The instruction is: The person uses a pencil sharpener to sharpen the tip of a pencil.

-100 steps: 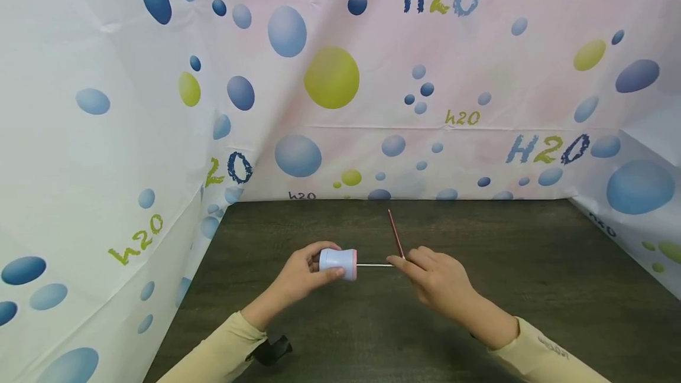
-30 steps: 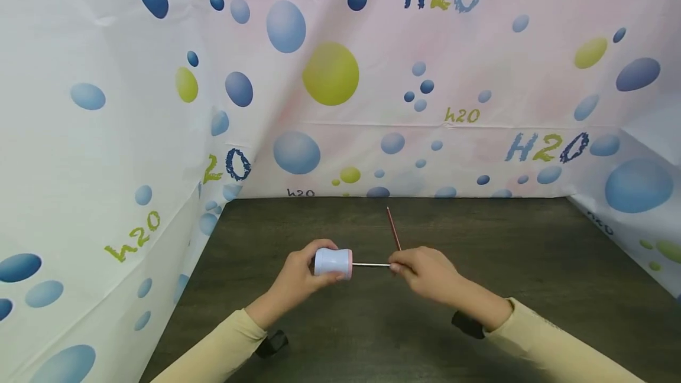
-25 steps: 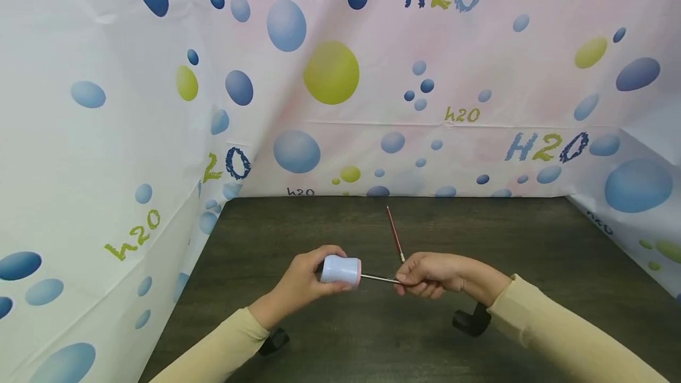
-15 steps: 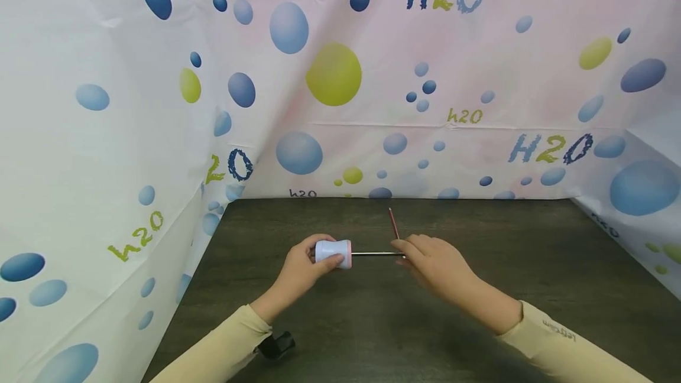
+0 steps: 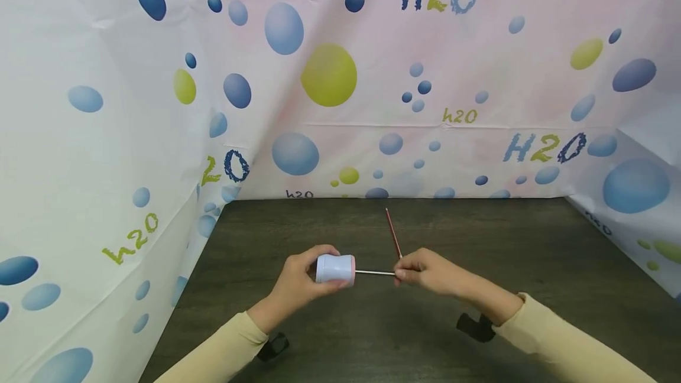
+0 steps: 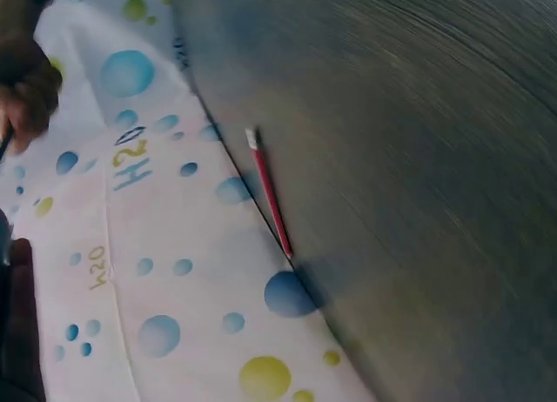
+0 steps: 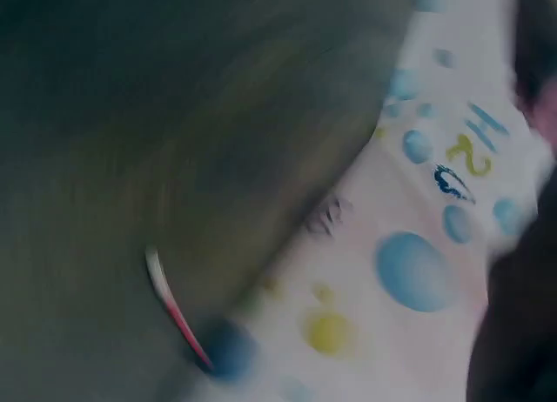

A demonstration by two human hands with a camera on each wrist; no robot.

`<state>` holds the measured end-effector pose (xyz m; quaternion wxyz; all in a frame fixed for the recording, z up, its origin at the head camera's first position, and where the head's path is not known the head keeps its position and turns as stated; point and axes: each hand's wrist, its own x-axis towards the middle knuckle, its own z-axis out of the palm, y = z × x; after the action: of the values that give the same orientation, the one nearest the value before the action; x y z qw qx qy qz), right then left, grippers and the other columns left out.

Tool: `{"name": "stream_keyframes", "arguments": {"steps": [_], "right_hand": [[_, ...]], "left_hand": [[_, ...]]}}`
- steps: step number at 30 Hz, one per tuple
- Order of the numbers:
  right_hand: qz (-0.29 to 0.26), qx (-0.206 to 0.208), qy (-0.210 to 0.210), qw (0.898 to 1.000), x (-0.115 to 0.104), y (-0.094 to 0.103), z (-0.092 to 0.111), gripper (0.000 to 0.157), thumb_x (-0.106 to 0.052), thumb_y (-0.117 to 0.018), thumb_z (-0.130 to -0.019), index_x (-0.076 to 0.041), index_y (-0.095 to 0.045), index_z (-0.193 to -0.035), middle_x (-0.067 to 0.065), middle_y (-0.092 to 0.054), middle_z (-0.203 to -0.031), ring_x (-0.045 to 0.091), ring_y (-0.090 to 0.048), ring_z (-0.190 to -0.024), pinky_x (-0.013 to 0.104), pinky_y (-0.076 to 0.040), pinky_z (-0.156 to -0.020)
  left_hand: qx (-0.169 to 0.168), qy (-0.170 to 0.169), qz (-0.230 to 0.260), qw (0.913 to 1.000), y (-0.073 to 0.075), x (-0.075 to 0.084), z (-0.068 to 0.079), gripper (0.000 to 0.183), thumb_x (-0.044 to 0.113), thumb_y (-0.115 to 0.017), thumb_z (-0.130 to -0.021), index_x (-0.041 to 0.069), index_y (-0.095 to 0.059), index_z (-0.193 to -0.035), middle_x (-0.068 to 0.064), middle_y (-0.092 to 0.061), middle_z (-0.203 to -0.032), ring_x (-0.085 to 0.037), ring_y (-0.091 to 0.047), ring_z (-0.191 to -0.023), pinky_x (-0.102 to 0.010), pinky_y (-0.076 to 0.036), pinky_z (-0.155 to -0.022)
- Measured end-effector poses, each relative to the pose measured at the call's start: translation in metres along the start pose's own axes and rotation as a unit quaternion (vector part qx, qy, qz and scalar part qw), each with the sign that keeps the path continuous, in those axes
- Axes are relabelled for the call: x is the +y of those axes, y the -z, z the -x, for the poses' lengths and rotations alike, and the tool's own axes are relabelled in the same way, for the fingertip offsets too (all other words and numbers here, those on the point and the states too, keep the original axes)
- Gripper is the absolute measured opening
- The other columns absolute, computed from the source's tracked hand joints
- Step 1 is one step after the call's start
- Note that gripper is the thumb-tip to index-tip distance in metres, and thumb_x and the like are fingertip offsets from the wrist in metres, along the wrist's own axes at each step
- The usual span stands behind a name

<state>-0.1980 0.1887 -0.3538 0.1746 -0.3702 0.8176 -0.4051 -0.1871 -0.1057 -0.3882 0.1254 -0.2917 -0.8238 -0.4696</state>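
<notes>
In the head view, my left hand (image 5: 298, 279) holds a small light blue barrel-shaped pencil sharpener (image 5: 334, 269) between thumb and fingers, its pink end facing right. A slim, shiny pencil (image 5: 373, 272) runs straight into that pink end. Its other end is pinched between the thumb and fingers of my right hand (image 5: 433, 273), which hide the tip. Both hands are held over the table. In the left wrist view, my right hand (image 6: 30, 93) shows dark and blurred at the upper left edge. The right wrist view shows little of either hand.
A red pencil (image 5: 393, 232) with a white end lies on the dark wooden table (image 5: 276, 223), just beyond my right hand. White cloth (image 5: 425, 152) printed with bubbles and "H2O" walls the table at the back and sides. Black wrist mounts (image 5: 476, 328) hang below both wrists.
My right hand has rolled over and back repeatedly on the shiny pencil. Since half a second ago both hands have dropped slightly, sharpener and pencil with them. The red pencil has stayed put.
</notes>
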Motion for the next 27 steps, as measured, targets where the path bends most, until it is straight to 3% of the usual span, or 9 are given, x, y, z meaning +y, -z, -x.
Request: {"name": "stream_keyframes", "arguments": {"steps": [4,8,10,12,17,19,21,23,27], "right_hand": [[-0.230,-0.121,-0.157,0.953,0.001,0.012,0.000,0.031,-0.017,-0.045,-0.108,-0.001,-0.067,-0.094,-0.009,-0.039,-0.060,0.002,-0.025,-0.047,0.022,-0.020,-0.046],[-0.064,-0.009,-0.047,0.997,0.001,0.006,0.002,0.031,-0.019,-0.048,-0.109,0.002,-0.071,-0.106,-0.002,-0.061,-0.070,-0.001,-0.046,-0.056,0.021,-0.038,-0.051],[0.098,0.101,0.029,0.990,-0.002,-0.001,0.002,0.034,-0.026,-0.049,-0.109,-0.001,-0.072,-0.111,0.000,-0.068,-0.080,-0.002,-0.051,-0.062,0.020,-0.043,-0.054],[0.267,0.199,0.116,0.936,-0.003,-0.007,0.001,0.037,-0.031,-0.047,-0.110,-0.003,-0.072,-0.114,0.000,-0.069,-0.084,-0.001,-0.055,-0.065,0.020,-0.046,-0.056],[0.531,0.359,0.292,0.710,-0.001,-0.014,-0.008,0.035,-0.024,-0.042,-0.112,-0.006,-0.070,-0.102,-0.001,-0.060,-0.077,0.010,-0.053,-0.060,0.021,-0.042,-0.048],[0.546,0.379,0.317,0.676,0.000,-0.015,-0.010,0.033,-0.018,-0.042,-0.111,-0.006,-0.069,-0.096,-0.001,-0.059,-0.075,0.011,-0.053,-0.060,0.020,-0.040,-0.046],[0.535,0.385,0.317,0.682,0.000,-0.016,-0.011,0.038,-0.018,-0.041,-0.112,-0.007,-0.070,-0.091,-0.001,-0.060,-0.072,0.010,-0.055,-0.057,0.019,-0.037,-0.042],[0.497,0.368,0.292,0.730,-0.001,-0.017,-0.009,0.042,-0.022,-0.040,-0.112,-0.007,-0.072,-0.088,-0.003,-0.063,-0.070,0.007,-0.054,-0.054,0.017,-0.034,-0.041],[0.267,0.179,0.162,0.933,-0.006,-0.011,-0.003,0.036,-0.019,-0.048,-0.109,-0.002,-0.075,-0.091,0.004,-0.065,-0.066,-0.001,-0.042,-0.049,0.016,-0.031,-0.045]], "left_hand": [[-0.003,-0.072,-0.030,0.9970,0.002,0.002,0.001,0.045,0.008,-0.091,-0.072,0.005,-0.067,-0.109,-0.015,-0.075,-0.095,-0.008,-0.064,-0.076,-0.022,-0.058,-0.064],[-0.011,0.051,0.019,0.9985,0.004,0.004,-0.003,0.037,0.014,-0.086,-0.081,0.005,-0.068,-0.112,-0.016,-0.074,-0.097,-0.006,-0.062,-0.075,-0.021,-0.056,-0.065],[-0.004,0.126,0.051,0.9907,0.004,0.005,-0.006,0.035,0.016,-0.083,-0.085,0.003,-0.068,-0.114,-0.018,-0.072,-0.098,-0.006,-0.062,-0.076,-0.021,-0.055,-0.065],[0.001,0.181,0.094,0.9789,0.004,0.007,-0.009,0.035,0.018,-0.079,-0.089,0.001,-0.068,-0.118,-0.020,-0.071,-0.099,-0.009,-0.063,-0.077,-0.024,-0.058,-0.067],[-0.005,0.224,0.195,0.9547,0.005,0.013,-0.013,0.048,0.024,-0.074,-0.093,-0.008,-0.062,-0.127,-0.025,-0.068,-0.105,-0.014,-0.068,-0.082,-0.034,-0.065,-0.076],[-0.007,0.222,0.200,0.9542,0.005,0.015,-0.013,0.050,0.024,-0.074,-0.093,-0.009,-0.061,-0.127,-0.025,-0.067,-0.106,-0.012,-0.067,-0.083,-0.033,-0.064,-0.076],[-0.007,0.214,0.185,0.9591,0.004,0.016,-0.013,0.047,0.022,-0.075,-0.092,-0.008,-0.062,-0.125,-0.025,-0.067,-0.105,-0.011,-0.065,-0.082,-0.031,-0.064,-0.074],[-0.002,0.196,0.152,0.9689,0.003,0.017,-0.011,0.042,0.019,-0.078,-0.090,-0.004,-0.064,-0.123,-0.023,-0.067,-0.104,-0.009,-0.062,-0.081,-0.026,-0.061,-0.071],[0.006,0.095,0.072,0.9929,0.000,0.014,-0.006,0.038,0.012,-0.084,-0.082,0.003,-0.067,-0.115,-0.021,-0.071,-0.100,-0.007,-0.061,-0.077,-0.022,-0.055,-0.065]]}}
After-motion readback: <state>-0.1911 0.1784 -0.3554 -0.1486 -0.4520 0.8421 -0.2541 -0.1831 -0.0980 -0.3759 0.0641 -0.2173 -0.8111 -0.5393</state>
